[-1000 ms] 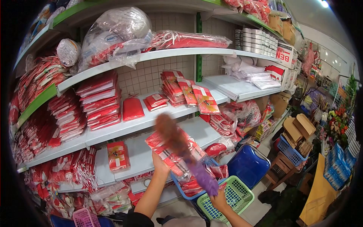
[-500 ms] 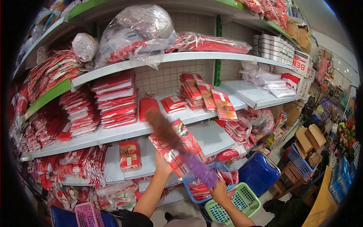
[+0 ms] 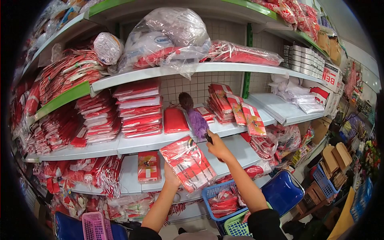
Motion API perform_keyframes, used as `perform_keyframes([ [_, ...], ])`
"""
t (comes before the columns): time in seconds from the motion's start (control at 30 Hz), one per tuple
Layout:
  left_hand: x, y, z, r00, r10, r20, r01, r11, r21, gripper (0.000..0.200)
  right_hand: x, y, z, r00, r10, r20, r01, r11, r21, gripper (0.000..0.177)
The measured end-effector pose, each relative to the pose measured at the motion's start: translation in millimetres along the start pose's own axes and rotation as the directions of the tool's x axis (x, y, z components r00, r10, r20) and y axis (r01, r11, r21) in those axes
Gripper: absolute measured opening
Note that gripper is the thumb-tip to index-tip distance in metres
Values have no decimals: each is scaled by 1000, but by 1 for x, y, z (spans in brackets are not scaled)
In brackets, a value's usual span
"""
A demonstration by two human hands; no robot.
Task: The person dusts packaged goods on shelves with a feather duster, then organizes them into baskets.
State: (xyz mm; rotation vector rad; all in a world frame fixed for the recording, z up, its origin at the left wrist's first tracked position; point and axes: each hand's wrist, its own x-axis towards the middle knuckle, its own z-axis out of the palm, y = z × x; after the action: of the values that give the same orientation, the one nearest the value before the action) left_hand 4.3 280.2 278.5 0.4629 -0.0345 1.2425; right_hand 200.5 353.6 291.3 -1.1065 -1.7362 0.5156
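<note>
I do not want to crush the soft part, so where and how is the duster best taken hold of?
Probably by the dark handle of the duster, from its lower end on the person's side, as the right hand holds it. The handle is slim, while the fluffy purple and brown head points up and away from the person.

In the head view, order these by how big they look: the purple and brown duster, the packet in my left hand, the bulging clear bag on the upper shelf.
1. Bulging clear bag
2. Packet
3. Duster
</note>
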Motion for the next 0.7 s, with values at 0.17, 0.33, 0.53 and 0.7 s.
perform_keyframes([
  [0.17,-5,2,-18,998,56,-35,-55,998,25,51,19,-44,-5,942,222,253,-266,952,153,49],
  [0.33,-17,2,-19,998,23,-54,-24,999,-24,51,-16,-22,0,966,154,-209,-65,922,382,34],
  [0.53,-34,-12,-13,998,0,-70,-1,1000,-16,54,-102,34,28,916,251,-312,-144,933,329,16],
  [0.7,-45,-33,-45,983,-59,-171,72,995,67,58,-147,-10,59,973,158,167,-215,882,419,47],
])
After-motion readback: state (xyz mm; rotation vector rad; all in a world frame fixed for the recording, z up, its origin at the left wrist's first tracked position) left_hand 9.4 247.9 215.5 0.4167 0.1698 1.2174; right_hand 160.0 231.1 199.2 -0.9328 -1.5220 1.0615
